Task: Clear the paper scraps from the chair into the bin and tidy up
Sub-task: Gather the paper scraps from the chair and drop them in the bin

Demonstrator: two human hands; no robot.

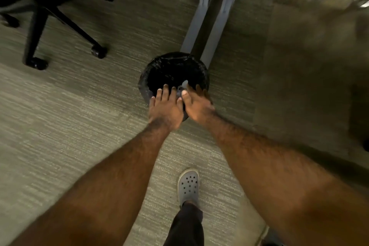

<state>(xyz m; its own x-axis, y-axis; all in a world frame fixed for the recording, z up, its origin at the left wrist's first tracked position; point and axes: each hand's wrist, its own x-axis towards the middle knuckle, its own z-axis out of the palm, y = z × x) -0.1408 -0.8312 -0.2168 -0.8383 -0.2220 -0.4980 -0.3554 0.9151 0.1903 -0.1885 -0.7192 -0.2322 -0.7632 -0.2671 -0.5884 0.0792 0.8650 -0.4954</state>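
Paper scraps between both hands over bin.

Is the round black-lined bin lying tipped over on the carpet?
No, the round black-lined bin stands upright, its open mouth facing up beneath both hands.

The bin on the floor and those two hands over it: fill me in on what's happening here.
A person stands over a round black-lined bin on the carpet, both bare arms stretched down to it. The left hand is spread flat, palm down, over the near rim. The right hand is beside it, with small pale paper scraps at its fingertips just over the opening. An office chair base sits to the left, and grey desk legs stand just behind the bin.
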